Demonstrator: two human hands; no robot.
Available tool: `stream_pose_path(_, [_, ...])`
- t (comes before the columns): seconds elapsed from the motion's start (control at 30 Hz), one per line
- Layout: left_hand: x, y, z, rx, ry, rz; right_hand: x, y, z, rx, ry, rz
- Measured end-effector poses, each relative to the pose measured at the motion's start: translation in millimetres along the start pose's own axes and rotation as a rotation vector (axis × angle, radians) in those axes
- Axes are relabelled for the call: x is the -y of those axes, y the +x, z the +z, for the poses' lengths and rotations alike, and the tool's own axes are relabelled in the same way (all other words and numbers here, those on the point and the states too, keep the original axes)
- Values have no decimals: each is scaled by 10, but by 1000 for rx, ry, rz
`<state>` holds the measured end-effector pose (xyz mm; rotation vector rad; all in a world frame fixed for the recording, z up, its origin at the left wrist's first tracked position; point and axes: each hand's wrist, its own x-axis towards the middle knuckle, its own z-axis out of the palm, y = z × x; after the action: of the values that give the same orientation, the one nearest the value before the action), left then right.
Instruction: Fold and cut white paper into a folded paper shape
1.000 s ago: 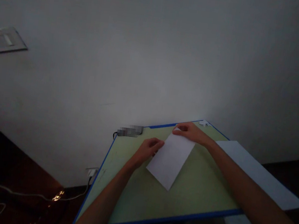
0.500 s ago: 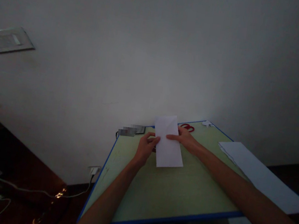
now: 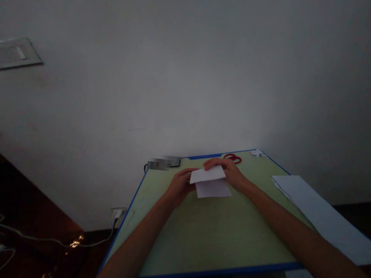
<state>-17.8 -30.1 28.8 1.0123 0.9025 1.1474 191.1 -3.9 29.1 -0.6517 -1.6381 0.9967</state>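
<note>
A white sheet of paper (image 3: pixel 212 183) lies on a green board with a blue edge (image 3: pixel 214 233), its far half bent over towards me. My left hand (image 3: pixel 180 184) pinches the paper's left edge. My right hand (image 3: pixel 227 167) grips the far folded-over edge from the right. Both hands sit at the far part of the board.
Red-handled scissors (image 3: pixel 233 157) and a small white scrap (image 3: pixel 257 153) lie at the board's far corner. A long white sheet (image 3: pixel 324 217) rests along the right side. A dark device (image 3: pixel 164 162) sits at the board's far left edge. Cables (image 3: pixel 41 239) run on the dark floor at left.
The paper was turned from slanted to upright between both hands, and its far half has now come down towards me into a fold. The scissors became visible.
</note>
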Motion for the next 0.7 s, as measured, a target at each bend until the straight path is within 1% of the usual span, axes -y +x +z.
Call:
stream_pose_path(0.13, [-43,15,-32,-43,-77,-48,-3,-16,-6,50,-11,-1])
stream_pose_path(0.27, [-31,49,-76,-77,-125,-34,11,-24,24,94,-37,17])
stream_pose_path(0.37, [-12,70,-109,-114,-169,-16,61,-37,15,148,-77,-12])
stream_pose_path(0.47, [-3,86,-130,-165,-190,-8,135,-61,-21,167,-63,-4])
stream_pose_path(0.57, [2,97,-130,-195,-189,-34,214,-97,-35,190,-46,-17])
stream_pose_path(0.7, [6,104,-112,-197,-167,-79,289,-147,3,236,-191,-95])
